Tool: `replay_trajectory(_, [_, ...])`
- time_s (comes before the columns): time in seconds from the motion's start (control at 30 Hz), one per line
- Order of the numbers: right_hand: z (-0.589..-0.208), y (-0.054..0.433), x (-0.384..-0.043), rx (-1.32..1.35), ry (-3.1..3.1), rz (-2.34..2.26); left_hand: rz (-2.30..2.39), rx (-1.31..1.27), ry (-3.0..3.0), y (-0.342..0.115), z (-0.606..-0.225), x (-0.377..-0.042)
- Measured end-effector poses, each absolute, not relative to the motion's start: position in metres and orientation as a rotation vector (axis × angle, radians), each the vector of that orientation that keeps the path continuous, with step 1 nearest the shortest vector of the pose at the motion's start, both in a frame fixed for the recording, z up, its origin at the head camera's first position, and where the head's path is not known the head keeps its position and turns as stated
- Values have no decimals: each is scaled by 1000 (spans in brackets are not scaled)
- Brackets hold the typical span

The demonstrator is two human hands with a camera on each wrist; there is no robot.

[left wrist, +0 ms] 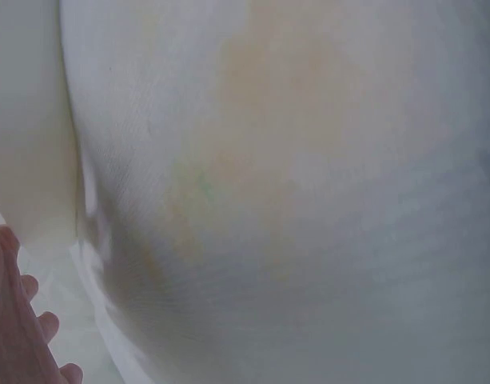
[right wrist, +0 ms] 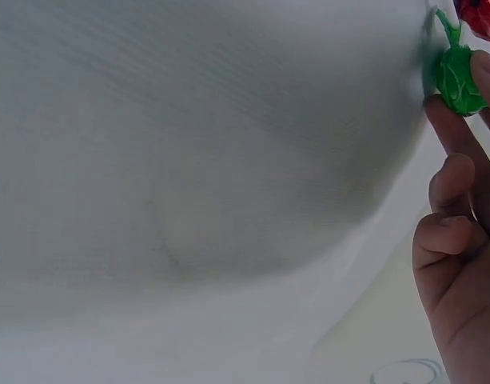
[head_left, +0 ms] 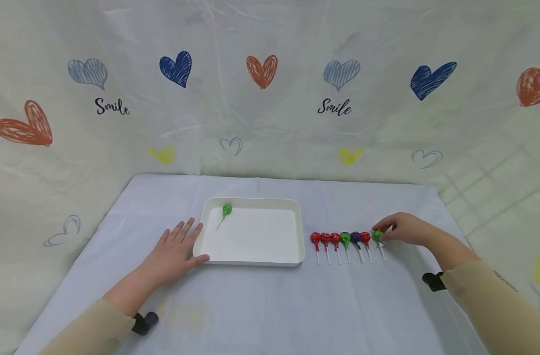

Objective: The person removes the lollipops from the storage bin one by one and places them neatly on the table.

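Observation:
My right hand [head_left: 403, 229] pinches the wrapped head of a green lollipop [head_left: 378, 235] at the right end of a row. In the right wrist view thumb and fingers sit around that green head [right wrist: 460, 80], beside a red lollipop [right wrist: 480, 18]. My left hand [head_left: 174, 254] lies with fingers spread at the left side of a white tray [head_left: 252, 263], thumb on its near corner. In the left wrist view a few fingertips [left wrist: 46, 326] show beside the tray wall [left wrist: 33, 120]. Inside the tray, near its far left corner, lies another green lollipop [head_left: 226, 210].
Between tray and right hand, several lollipops form a row, sticks toward me: red ones [head_left: 325, 238], a green one [head_left: 345, 238] and a purple one [head_left: 355, 237]. A white cloth [head_left: 270, 305] covers the table. Behind it hangs a sheet printed with hearts [head_left: 262, 71].

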State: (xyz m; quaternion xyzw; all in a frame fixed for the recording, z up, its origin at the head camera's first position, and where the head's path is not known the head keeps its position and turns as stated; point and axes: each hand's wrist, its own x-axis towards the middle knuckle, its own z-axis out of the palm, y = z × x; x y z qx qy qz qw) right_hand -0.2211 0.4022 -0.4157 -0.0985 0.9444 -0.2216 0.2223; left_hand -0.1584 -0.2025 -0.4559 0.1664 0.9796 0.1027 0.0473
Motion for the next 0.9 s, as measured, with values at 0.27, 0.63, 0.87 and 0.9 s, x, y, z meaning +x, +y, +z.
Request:
replay_trajectory(0.27, [-419,398,-221,-305,2642,-607,319,522,3006,-200,-451,-157])
replay_trajectory(0.63, [-420,397,-220,-298,2632,-614,327,527,3012,-201,-452,-157])
replay_trajectory(0.87, [-406,396,-218,-335,2681,-581,337,506,2990,-202,-455,-159])
replay_trajectory(0.9, [-404,395,-218,-332,2685,-583,337,505,2990,-202,-455,-159])
